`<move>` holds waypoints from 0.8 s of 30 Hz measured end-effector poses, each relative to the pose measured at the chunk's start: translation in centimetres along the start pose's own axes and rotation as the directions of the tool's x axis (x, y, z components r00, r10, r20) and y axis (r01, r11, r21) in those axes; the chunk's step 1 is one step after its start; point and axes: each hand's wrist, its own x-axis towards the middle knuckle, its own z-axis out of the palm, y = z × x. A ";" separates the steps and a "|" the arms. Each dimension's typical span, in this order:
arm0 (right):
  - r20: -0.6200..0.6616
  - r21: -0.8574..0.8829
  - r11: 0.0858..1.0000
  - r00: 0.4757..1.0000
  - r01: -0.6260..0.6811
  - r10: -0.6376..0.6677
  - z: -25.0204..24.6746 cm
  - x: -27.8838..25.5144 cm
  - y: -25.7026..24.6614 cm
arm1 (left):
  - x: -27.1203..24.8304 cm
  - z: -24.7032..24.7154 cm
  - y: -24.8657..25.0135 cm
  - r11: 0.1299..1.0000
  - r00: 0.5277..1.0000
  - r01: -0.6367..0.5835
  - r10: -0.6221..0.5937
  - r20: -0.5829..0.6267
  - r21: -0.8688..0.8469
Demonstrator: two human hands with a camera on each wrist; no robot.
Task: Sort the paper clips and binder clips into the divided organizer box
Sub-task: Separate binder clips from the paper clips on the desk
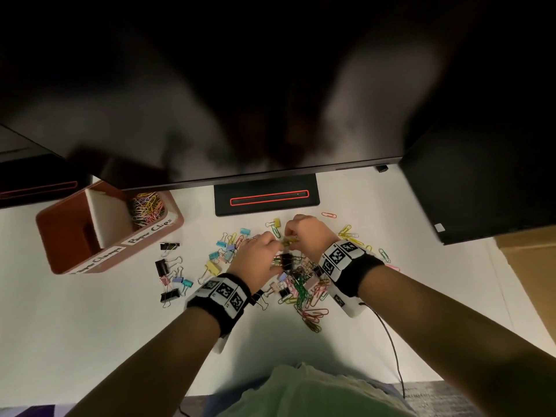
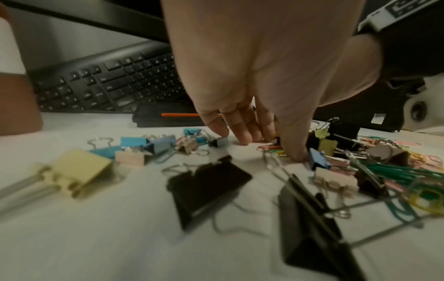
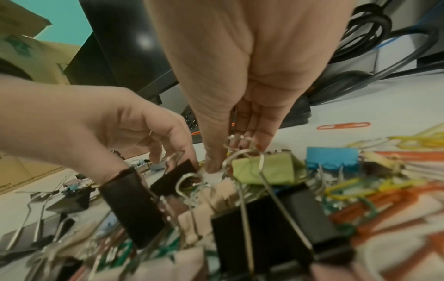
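A heap of coloured paper clips [image 1: 307, 293] and binder clips [image 1: 168, 266] lies on the white desk. My left hand [image 1: 264, 254] and right hand [image 1: 296, 234] meet over its far side. The left hand [image 2: 269, 146] reaches down, thumb and fingers closing on a few red and yellow paper clips [image 2: 270, 148]. The right hand [image 3: 230, 152] points down too, pinching yellow paper clips [image 1: 289, 242] beside a green binder clip [image 3: 266, 171]. A black binder clip [image 1: 285, 260] lies under the left thumb. The red-brown organizer box [image 1: 60, 227] stands at the left, with paper clips [image 1: 147, 206] in its far compartment.
A monitor hangs over the desk's back, its black stand [image 1: 266, 198] just beyond the hands. A keyboard [image 2: 108, 83] lies behind the pile. A dark case [image 1: 481, 188] stands at the right, and a cardboard box [image 1: 532, 266] beyond the desk's edge. A cable [image 1: 388, 341] trails from the right wrist.
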 end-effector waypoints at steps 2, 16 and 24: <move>0.000 -0.001 1.000 1.000 -0.001 0.001 -0.2 -0.1 -0.1 | 0.4 0.2 0.3 0.998 0.998 0.045 -0.047 -0.030 -0.051; 0.057 -0.003 0.999 0.998 -0.034 0.034 -0.2 -0.4 -0.2 | 0.1 -0.6 -1.3 0.993 0.995 0.090 -0.086 0.050 -0.083; 0.071 0.034 0.997 0.995 -0.073 0.071 -0.2 -0.5 -0.6 | -2.6 -2.5 -3.4 0.977 0.990 0.086 -0.106 -0.094 -0.193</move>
